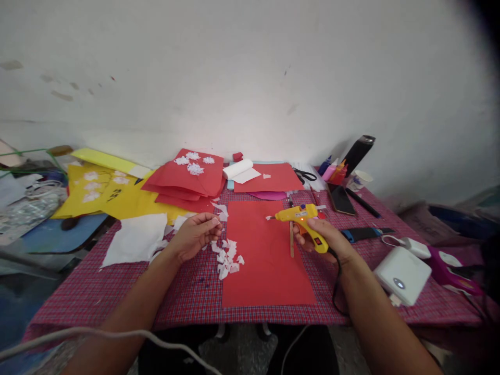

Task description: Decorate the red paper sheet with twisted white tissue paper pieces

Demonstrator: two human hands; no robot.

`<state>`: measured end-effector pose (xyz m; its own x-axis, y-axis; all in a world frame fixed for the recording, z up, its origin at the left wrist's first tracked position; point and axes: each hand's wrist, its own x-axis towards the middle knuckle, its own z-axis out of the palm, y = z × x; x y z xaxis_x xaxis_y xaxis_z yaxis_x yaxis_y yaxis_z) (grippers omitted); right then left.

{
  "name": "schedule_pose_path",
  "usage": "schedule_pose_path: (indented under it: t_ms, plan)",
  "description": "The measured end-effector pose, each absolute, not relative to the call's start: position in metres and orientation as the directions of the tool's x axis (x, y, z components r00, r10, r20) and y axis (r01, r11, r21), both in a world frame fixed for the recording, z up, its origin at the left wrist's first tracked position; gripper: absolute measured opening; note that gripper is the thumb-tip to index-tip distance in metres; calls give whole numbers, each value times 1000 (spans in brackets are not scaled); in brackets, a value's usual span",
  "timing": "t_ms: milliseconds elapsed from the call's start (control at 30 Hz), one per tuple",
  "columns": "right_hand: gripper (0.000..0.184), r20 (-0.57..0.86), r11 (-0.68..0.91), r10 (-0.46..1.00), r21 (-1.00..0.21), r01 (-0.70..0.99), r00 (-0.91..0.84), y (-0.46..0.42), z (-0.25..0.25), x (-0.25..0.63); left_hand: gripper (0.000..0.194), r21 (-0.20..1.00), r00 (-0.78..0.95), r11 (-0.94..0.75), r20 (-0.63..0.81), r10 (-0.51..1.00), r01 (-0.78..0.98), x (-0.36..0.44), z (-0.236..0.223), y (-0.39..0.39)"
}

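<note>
My right hand (318, 237) is wrapped round the handle of a yellow hot glue gun (299, 213), its nozzle pointing left over a sheet of red paper (265, 271). A small white scrap (268, 217) shows at the nozzle tip. Beside the fingers of that hand is a flat wooden stick (291, 245). My left hand (197, 237) is left of the red sheet, thumb and fingertips pinched together; what they hold, if anything, is too small to make out. Just below it, torn white paper bits (226, 258) lie heaped across the sheet's left edge.
Folded red papers with white paper flowers (195, 168) stand at the back left, near yellow sheets (133, 200). A white paper roll (238, 169) rests at the back. On the right are glue bottles (338, 171), a phone (341, 199), a black flask (358, 153) and a white power bank (404, 273).
</note>
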<state>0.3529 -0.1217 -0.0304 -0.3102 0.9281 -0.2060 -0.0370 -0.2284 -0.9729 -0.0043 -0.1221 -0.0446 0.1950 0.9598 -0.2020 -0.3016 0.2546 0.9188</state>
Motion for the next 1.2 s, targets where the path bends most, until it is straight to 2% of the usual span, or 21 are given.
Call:
schedule_pose_path:
  t_ms: [100, 167, 300, 600, 733, 933, 1067, 1200]
  plan:
    - [50, -126, -167, 944, -980, -110, -306, -123, -30, 350, 20, 910, 192, 260, -206, 960, -324, -5, -46, -122]
    - [50, -109, -144, 950, -985, -99, -292, -124, -30, 349, 20, 900, 199, 265, -206, 958, -347, -4, -46, -121]
    - [52, -129, -140, 951, -990, -20, -279, -123, -32, 347, 19, 881, 203, 283, -219, 954, -379, -3, -45, -120]
    - [56, -135, -142, 948, -990, -3, -287, -123, -36, 348, 19, 858, 213, 278, -202, 956, -432, -3, -44, -120]
    - [48, -108, -133, 943, -989, -58, -315, -123, -35, 348, 21, 853, 239, 285, -196, 951, -438, -2, -43, -121]
    - [48, -102, -153, 926, -982, -113, -363, -123, -35, 348, 30, 890, 224, 243, -165, 961, -385, -3, -49, -122]
    - [44, -7, -107, 920, -966, -234, -391, -119, -41, 351, 41, 917, 250, 194, -108, 962, -350, -5, -54, -122]
    - [38, 64, -53, 926, -953, -297, -371, -118, -41, 353, 43, 928, 284, 188, -95, 954, -321, -4, -55, -125]
